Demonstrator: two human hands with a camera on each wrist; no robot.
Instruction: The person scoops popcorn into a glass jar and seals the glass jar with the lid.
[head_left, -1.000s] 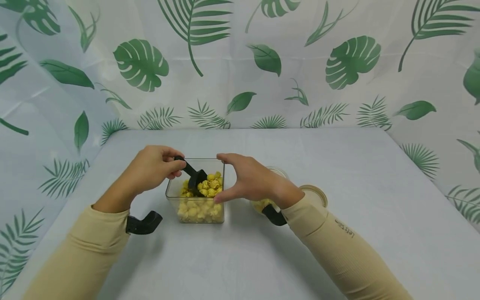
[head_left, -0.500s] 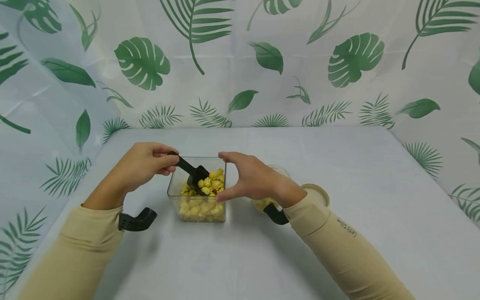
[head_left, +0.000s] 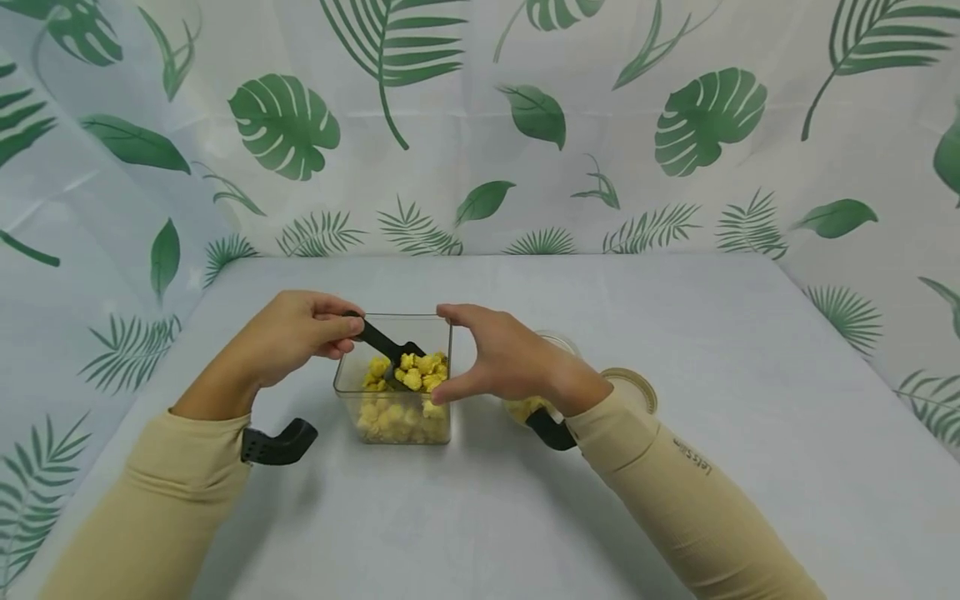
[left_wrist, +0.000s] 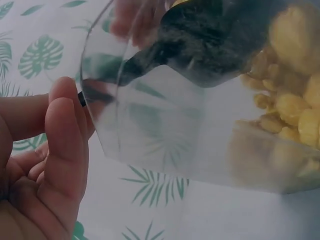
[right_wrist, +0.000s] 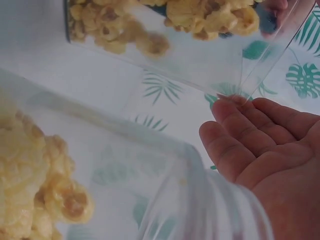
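The box [head_left: 393, 392] sits at centre-left of the head view on the table [head_left: 675, 467]. It is clear, square and open-topped, partly filled with yellow popcorn [head_left: 405, 412].

The left hand [head_left: 292, 337], left of centre, pinches the handle of a black scoop [head_left: 390, 350] between curled fingers and thumb. The handle crosses the box's upper-left rim; the bowl lies inside the box, loaded with popcorn. In the left wrist view the fingers [left_wrist: 65, 150] sit just beside the box's outer wall, and the scoop [left_wrist: 200, 45] shows dark through the plastic at the top of the frame.

The right hand [head_left: 510, 362], just right of the box, clasps its right wall: thumb on the near corner, fingers curved over the far rim. In the right wrist view the fingertips [right_wrist: 235, 107] touch the box's edge.

A second container [head_left: 536, 404], seemingly also holding popcorn, stands behind the right wrist and is mostly hidden. A round lid [head_left: 633, 387] lies just to its right on the table.
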